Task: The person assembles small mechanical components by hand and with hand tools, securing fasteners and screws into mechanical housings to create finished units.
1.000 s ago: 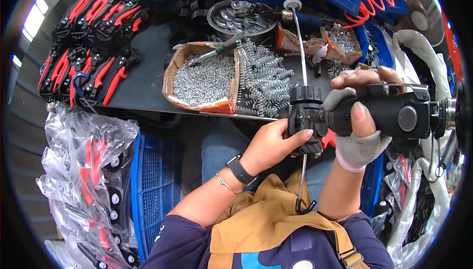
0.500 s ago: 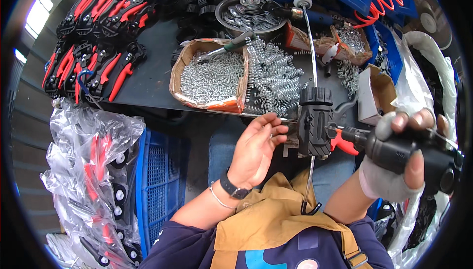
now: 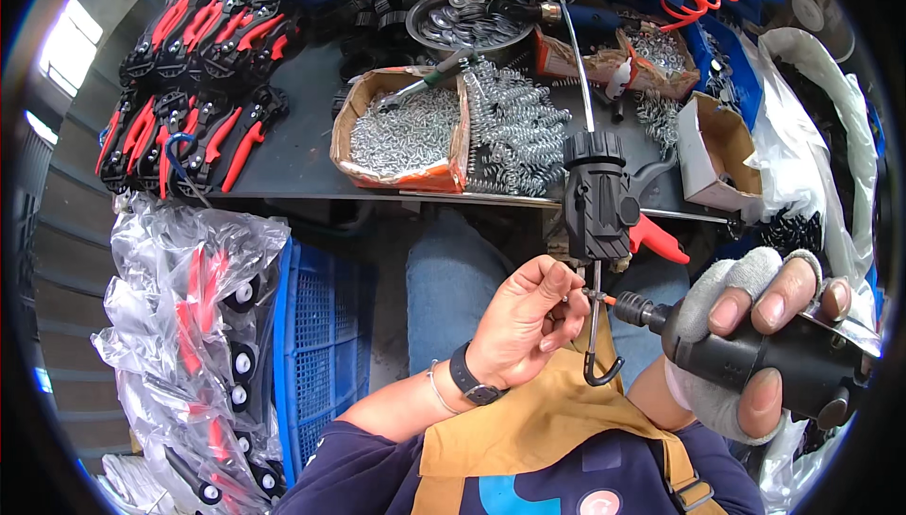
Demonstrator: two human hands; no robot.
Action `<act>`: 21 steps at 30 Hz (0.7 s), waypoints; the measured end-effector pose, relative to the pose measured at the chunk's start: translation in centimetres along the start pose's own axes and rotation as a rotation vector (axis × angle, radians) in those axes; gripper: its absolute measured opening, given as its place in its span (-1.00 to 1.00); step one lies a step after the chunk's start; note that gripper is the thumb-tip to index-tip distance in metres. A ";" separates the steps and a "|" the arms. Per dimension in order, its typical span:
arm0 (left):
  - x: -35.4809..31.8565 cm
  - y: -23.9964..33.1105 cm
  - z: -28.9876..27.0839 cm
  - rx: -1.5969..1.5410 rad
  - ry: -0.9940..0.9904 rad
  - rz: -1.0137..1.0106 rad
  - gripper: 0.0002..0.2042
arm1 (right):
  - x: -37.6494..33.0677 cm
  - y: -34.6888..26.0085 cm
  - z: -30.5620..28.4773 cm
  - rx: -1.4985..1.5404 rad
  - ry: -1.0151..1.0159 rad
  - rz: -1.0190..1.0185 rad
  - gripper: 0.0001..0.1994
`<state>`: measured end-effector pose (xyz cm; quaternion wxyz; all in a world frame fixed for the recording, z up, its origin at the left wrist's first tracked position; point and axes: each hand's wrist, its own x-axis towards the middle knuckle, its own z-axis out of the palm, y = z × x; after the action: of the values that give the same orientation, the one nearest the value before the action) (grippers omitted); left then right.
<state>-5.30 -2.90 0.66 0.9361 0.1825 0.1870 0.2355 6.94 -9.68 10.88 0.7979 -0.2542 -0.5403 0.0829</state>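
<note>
The right hand (image 3: pixel 731 311), in a grey half-finger glove, is wrapped firmly around a black power driver (image 3: pixel 731 360), its bit (image 3: pixel 608 300) pointing toward the left hand (image 3: pixel 528 321). That bare hand has thumb and finger pinched together on a tiny metal piece (image 3: pixel 565 299), perhaps a screw; it is too small to be sure. Between the two, the hooked rod (image 3: pixel 578 71) runs past, its hook just below the fingertips. Half a second ago the bit was up beside the ribbed black body (image 3: pixel 596 203); now it has dropped toward the pinched fingers, so I judge the driving at the body has paused for loading the bit. The body itself sits on the rod just above the grip, a red handle (image 3: pixel 662 239) at its right. Farther off, up and left, lie the springs (image 3: pixel 514 128) and the carton (image 3: pixel 444 181) of small metal parts.
</note>
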 end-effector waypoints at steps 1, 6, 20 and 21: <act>-0.1 -0.1 0.1 0.003 -0.002 -0.004 -0.70 | 0.0 -0.2 0.0 -0.004 0.004 -0.003 -0.39; -0.6 -0.6 0.6 -0.015 -0.017 -0.055 -0.67 | -0.4 -1.0 -0.5 -0.033 -0.099 0.094 -0.40; -0.1 -1.6 1.6 -0.066 0.049 -0.009 -0.62 | -0.9 -1.6 -1.0 0.003 -0.086 0.075 -0.38; -0.1 -1.8 1.7 -0.050 0.037 0.008 -0.62 | -0.5 -1.8 -1.6 -0.048 -0.170 0.055 -0.37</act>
<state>-3.96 -4.83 1.35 0.9357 0.1555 0.1976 0.2474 7.88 -11.95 10.91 0.7401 -0.2802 -0.6007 0.1132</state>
